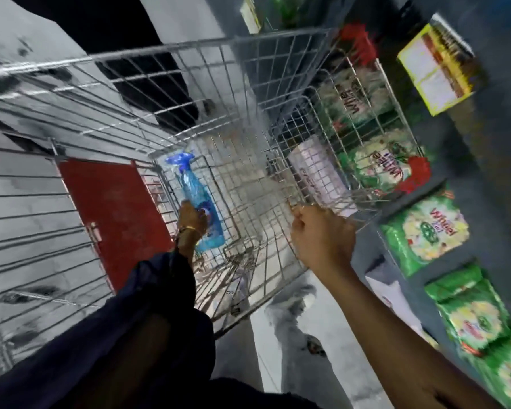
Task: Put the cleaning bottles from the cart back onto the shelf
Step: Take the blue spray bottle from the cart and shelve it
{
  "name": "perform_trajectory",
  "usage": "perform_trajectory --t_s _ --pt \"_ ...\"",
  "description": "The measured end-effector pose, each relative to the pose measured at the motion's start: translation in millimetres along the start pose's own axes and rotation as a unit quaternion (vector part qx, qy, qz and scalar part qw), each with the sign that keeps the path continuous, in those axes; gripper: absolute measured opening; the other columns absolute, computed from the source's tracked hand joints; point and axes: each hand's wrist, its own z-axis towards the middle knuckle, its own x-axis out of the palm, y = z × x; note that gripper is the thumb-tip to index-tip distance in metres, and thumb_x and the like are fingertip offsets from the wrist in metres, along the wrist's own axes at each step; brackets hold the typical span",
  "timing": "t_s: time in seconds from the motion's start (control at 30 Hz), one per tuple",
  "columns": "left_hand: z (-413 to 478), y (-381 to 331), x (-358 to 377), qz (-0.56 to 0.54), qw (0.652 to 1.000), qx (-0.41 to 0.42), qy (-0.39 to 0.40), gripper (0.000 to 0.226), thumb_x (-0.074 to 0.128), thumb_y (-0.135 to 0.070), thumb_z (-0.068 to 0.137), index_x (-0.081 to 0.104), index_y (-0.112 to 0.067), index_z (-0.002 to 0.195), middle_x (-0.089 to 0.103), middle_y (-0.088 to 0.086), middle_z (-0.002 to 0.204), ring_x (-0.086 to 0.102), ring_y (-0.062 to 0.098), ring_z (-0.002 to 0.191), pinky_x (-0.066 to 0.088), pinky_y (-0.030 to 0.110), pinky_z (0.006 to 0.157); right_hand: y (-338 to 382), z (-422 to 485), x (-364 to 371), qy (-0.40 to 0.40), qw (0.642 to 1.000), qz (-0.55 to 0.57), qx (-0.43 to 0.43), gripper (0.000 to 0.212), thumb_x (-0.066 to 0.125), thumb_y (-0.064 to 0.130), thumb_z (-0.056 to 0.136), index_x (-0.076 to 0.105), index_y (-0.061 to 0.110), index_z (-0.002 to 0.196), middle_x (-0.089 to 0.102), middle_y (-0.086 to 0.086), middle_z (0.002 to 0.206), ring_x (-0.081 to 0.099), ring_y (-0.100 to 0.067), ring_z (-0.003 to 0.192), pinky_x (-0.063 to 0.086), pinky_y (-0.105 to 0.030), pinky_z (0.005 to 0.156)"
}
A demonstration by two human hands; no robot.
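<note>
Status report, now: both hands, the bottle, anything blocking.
Left hand down in wire cart, closed on blue spray bottle. Right hand gripping cart's rim. Nothing blocking bottle.

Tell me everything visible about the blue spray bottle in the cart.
The translucent blue plastic spray bottle has a darker blue trigger head and a blurred label. It lies tilted on the silver wire cart floor, head pointing away from the person. The left hand reaches down and closes over its lower body; nothing else touches it.
</note>
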Motion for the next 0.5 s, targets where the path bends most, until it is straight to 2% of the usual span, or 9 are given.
perform_trajectory --t_s 0.03,0.07,0.13,0.2,0.3,0.33,0.43,0.5 --pt "-4 6 -4 -0.024 0.999 -0.033 0.025 0.042 0.073 -0.036 0.066 0.062 -0.01 0.098 0.062 0.018 0.093 0.059 0.039 0.081 0.047 0.04 0.067 0 0 0 -0.005 1.0 0.0 -0.001 0.018 0.055 0.028 0.088 0.069 0.026 0.098 0.075 -0.01 0.089 0.068 -0.032 0.079 0.029 -0.03 0.061" --pt "-2 6 -4 -0.044 0.996 -0.062 0.04 0.039 0.074 -0.038 0.065 0.061 -0.013 0.092 0.059 0.01 0.085 0.057 0.029 0.074 0.046 0.034 0.063 0 1 0 -0.007 1.0 0.001 0.0 0.017 0.056 0.029 0.088 0.07 0.026 0.098 0.075 -0.009 0.089 0.068 -0.031 0.078 0.029 -0.029 0.06" --pt "13 -8 -4 -0.035 0.996 -0.068 0.042 0.036 0.078 -0.025 0.072 0.054 -0.007 0.091 0.052 0.012 0.087 0.05 0.02 0.078 0.039 0.031 0.067 0 -1 0 -0.005 1.0 0.0 0.003 0.014 0.059 0.029 0.088 0.07 0.027 0.097 0.075 -0.008 0.089 0.068 -0.03 0.077 0.03 -0.027 0.06" --pt "26 -26 -4 -0.045 0.995 -0.08 0.045 0.038 0.08 -0.021 0.072 0.056 -0.007 0.098 0.054 0.013 0.093 0.053 0.02 0.083 0.04 0.031 0.069 0 -1 -1 -0.007 1.0 -0.003 -0.003 0.013 0.059 0.03 0.088 0.069 0.027 0.096 0.075 -0.008 0.089 0.068 -0.03 0.077 0.03 -0.027 0.06" --pt "28 -32 -2 -0.068 0.989 -0.114 0.061 0.062 0.081 -0.025 0.07 0.056 0.006 0.118 0.062 0.017 0.107 0.063 0.028 0.098 0.049 0.036 0.08 0 0 0 -0.016 1.0 -0.001 -0.004 0.013 0.059 0.031 0.089 0.069 0.027 0.096 0.075 -0.006 0.089 0.068 -0.029 0.077 0.029 -0.026 0.059" --pt "23 -31 0 -0.086 0.986 -0.124 0.068 0.063 0.081 -0.022 0.071 0.055 0.007 0.121 0.062 0.017 0.107 0.063 0.028 0.097 0.05 0.036 0.081 1 0 1 -0.018 1.0 0.001 -0.003 0.013 0.058 0.031 0.089 0.069 0.027 0.096 0.075 -0.004 0.088 0.068 -0.027 0.076 0.028 -0.025 0.058" --pt "5 -46 1 -0.136 0.983 -0.085 0.085 0.055 0.078 -0.009 0.072 0.056 0.006 0.12 0.064 0.02 0.113 0.059 0.024 0.091 0.049 0.034 0.08 2 1 1 -0.017 0.999 0.029 -0.005 0.014 0.057 0.032 0.09 0.068 0.028 0.097 0.075 -0.002 0.088 0.068 -0.025 0.076 0.029 -0.025 0.058" --pt "-11 -61 -4 -0.141 0.984 -0.055 0.096 0.056 0.079 -0.007 0.07 0.056 0.002 0.12 0.064 0.021 0.121 0.064 0.031 0.1 0.054 0.043 0.088 1 0 0 -0.025 0.998 0.063 -0.005 0.016 0.056 0.033 0.091 0.067 0.028 0.1 0.075 -0.002 0.09 0.069 -0.026 0.077 0.032 -0.025 0.06"
